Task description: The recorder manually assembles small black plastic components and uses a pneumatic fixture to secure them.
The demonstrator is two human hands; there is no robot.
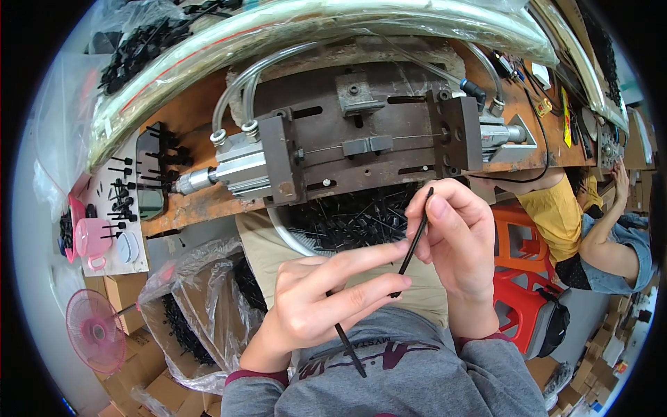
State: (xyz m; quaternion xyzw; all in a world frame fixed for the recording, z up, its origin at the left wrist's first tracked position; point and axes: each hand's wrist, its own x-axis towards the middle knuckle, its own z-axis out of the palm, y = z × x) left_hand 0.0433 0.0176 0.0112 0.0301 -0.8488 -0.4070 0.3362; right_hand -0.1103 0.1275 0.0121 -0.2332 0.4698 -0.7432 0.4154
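Observation:
A thin black rod (415, 243) is pinched near its upper end between the thumb and fingers of my right hand (462, 240). It tilts, its lower end reaching the fingertips of my left hand (313, 299), whose index and middle fingers are stretched toward it. A second black rod (349, 351) passes through my left hand and sticks out below it, in front of the grey shirt; its middle is hidden by the fingers. Beyond my hands, a heap of black rod-like parts (347, 222) lies over my lap, under the table edge.
A brown metal fixture (368, 125) with a pneumatic cylinder (240, 167) stands on the wooden table (187, 201). Black parts lie on the left board. A plastic-lined box (201, 299) and pink fan (96, 330) are at left. Red stools (521, 306) and another person (556, 215) are at right.

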